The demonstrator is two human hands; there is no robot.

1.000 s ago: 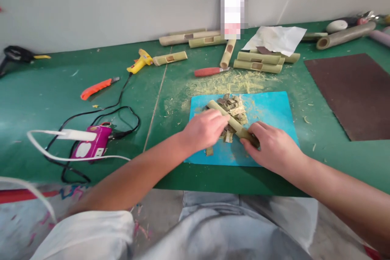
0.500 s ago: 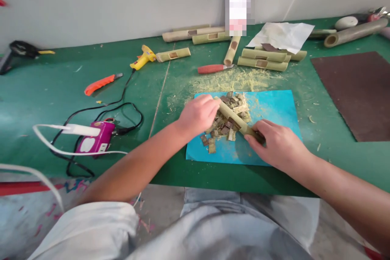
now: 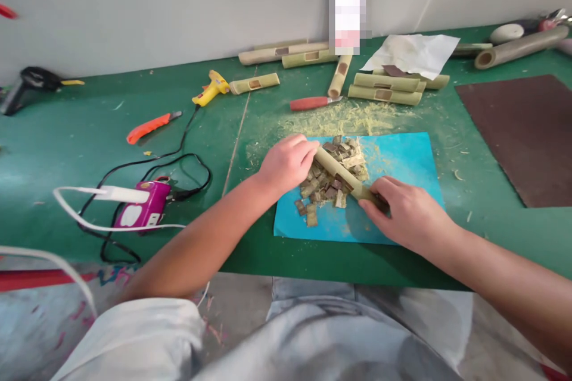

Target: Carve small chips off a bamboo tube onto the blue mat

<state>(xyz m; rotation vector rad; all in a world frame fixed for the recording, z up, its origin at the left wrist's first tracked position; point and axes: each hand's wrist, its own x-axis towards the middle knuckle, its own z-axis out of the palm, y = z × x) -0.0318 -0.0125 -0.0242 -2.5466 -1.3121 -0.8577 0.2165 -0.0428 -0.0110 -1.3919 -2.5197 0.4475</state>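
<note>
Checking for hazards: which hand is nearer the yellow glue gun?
Left. In view, the left hand is below and right of the yellow glue gun; the right hand is farther right and lower.

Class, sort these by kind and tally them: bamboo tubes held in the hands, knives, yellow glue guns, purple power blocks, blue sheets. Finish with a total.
Bamboo tube between left hand and right hand: 1
Knives, orange cutter and red-handled knife: 2
Yellow glue gun: 1
Purple power block: 1
Blue sheet: 1
Total: 6
</note>
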